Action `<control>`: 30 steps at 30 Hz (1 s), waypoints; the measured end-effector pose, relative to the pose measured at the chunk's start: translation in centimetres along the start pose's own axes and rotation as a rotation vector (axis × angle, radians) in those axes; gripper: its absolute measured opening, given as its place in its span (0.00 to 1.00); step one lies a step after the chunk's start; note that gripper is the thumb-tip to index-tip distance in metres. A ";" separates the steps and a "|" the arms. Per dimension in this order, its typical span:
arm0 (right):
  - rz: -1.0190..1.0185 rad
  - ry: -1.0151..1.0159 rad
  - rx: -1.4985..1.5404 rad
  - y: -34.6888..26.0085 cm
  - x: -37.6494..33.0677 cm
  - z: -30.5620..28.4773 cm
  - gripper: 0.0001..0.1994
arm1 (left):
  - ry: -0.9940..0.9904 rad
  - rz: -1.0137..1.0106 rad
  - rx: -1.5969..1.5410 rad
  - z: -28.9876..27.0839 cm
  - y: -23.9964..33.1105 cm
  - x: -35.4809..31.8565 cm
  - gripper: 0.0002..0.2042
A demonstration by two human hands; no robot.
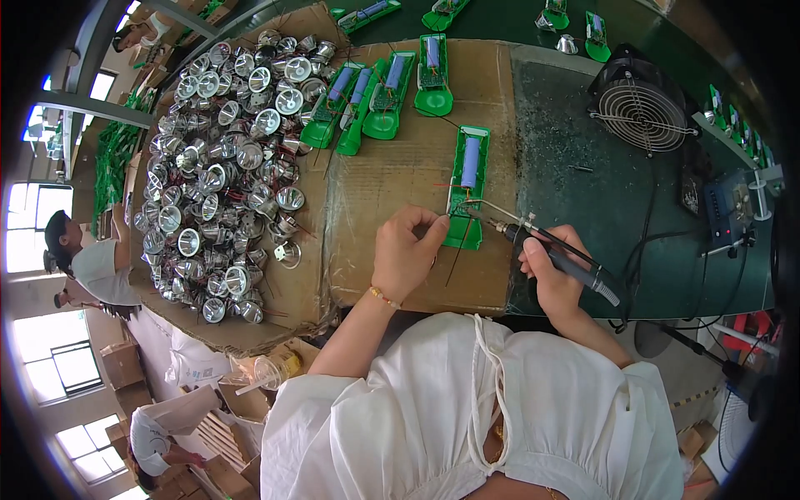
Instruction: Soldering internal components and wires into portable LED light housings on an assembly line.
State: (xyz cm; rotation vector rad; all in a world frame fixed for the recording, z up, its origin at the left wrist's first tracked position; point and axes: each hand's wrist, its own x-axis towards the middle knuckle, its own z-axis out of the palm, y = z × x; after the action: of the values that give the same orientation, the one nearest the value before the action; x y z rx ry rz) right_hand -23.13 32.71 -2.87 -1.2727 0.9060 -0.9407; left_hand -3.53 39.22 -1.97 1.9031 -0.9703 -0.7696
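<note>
A green plastic housing (463, 237) lies upright before me on the cardboard, with a purple cylindrical battery (470, 162) and a small circuit board in it. My left hand (404, 250) is at the housing's left edge, thumb and forefinger pinched together; what they hold is too small to make out. A thin dark wire (454, 262) runs down across the housing's lower end. In my right hand (554, 271) is a soldering iron (575, 271) with a thin metal feed tube along it. Its tip meets the board area below the battery.
To the left, a cardboard tray (312, 283) holds a heap of silvery lamp reflectors (217, 179). Several green housings with batteries (387, 96) lie beyond my work. At the right stand a fan with a wire guard (642, 117) and a blue control box (733, 208) with cables. Other people work at far left.
</note>
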 end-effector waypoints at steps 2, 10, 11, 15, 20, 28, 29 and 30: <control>-0.007 0.027 0.037 -0.4 0.3 -0.2 0.07 | 0.004 0.006 0.030 0.0 0.0 0.3 0.10; 0.017 0.035 0.114 -0.5 -0.4 -1.0 0.07 | 0.042 0.073 0.100 0.1 -0.6 0.1 0.09; 0.040 0.036 0.141 -0.4 -0.5 -0.9 0.06 | 0.044 0.055 0.119 -0.1 -0.7 0.0 0.09; -0.041 -0.006 0.090 -0.1 -1.3 -0.9 0.08 | 0.045 -0.016 0.086 -0.2 0.0 -1.1 0.10; -0.075 -0.024 0.047 -0.2 -1.2 -1.3 0.07 | 0.088 0.051 -0.023 0.6 -0.6 -0.5 0.10; -0.057 -0.032 0.043 -0.4 -1.0 -1.3 0.07 | 0.086 0.015 -0.100 0.5 -0.8 0.3 0.09; -0.076 -0.050 0.021 -0.4 -1.1 -1.3 0.07 | 0.069 0.049 -0.047 0.3 -0.3 0.0 0.09; -0.094 -0.056 -0.003 -0.2 -1.1 -1.4 0.07 | 0.039 0.084 0.006 0.2 0.0 0.0 0.09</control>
State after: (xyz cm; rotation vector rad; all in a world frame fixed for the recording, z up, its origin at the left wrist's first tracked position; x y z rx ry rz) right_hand -24.81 33.27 -2.75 -1.3468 0.8101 -0.9728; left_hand -3.74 39.15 -2.06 1.8636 -1.0230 -0.6782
